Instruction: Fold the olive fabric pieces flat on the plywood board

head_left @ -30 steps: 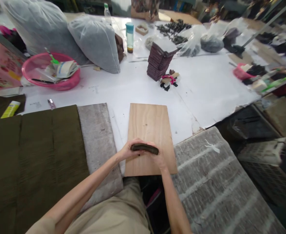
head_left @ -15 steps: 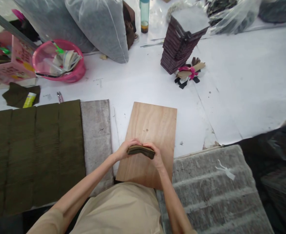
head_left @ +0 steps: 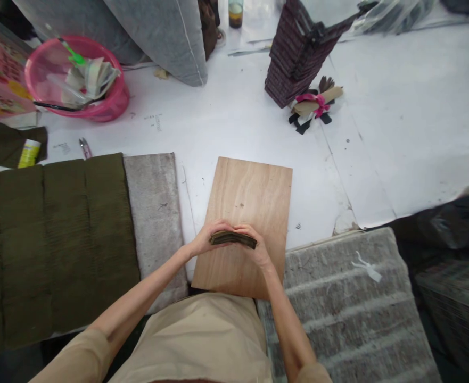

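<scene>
White sheeting [head_left: 234, 133] is being used to cover a wide worktable, and a bare plywood board [head_left: 254, 186] is lying on it at the near edge, straight in front of the person. Over the near half of that board a thin stack of dark olive pieces [head_left: 233, 239] is being held flat between both hands. Its left end is being gripped by the left hand [head_left: 202, 243] and its right end by the right hand [head_left: 260, 251], with the fingers of each curled over the far edge, so the stack is being pinched from both sides. Whether it is being pressed onto the board or held just above it cannot be told. To the left of the board a grey felt strip [head_left: 154, 207] is lying, touching a broad olive padded sheet [head_left: 50, 239]. To the right, a grey felt mat [head_left: 338, 303] is lying at the table's near corner. Farther back, a pink basin [head_left: 116, 101] is being used to hold papers. A tall pile of dark purple pieces [head_left: 290, 64] is standing near a small bundle tied with pink ribbon [head_left: 316, 102]. Small snips [head_left: 84, 148] and a yellow tube [head_left: 29, 153] are lying by the olive sheet's far edge.
</scene>
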A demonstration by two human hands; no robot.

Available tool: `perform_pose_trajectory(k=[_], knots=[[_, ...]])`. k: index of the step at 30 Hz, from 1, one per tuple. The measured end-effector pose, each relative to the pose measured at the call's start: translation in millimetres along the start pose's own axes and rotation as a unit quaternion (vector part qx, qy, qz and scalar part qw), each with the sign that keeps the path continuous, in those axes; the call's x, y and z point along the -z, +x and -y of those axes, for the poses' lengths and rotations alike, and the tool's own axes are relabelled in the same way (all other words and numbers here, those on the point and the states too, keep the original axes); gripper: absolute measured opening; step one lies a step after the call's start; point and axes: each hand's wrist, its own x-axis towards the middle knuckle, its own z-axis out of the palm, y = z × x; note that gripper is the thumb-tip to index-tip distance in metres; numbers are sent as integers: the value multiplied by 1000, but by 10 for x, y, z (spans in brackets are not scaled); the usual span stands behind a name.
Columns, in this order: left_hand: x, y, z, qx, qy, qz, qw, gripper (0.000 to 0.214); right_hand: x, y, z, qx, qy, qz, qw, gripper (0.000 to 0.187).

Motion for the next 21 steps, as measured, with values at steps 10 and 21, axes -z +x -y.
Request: perform_pose_trajectory(k=[10,21], knots=[[-33,-34,-50,-17,-41,-17,999,32,-110,-54,-8,-14,-2,-6,1000,25],[-93,-46,23,-13,-85,-26,996,36,29,-85,1,-3,-54,-7,999,29]])
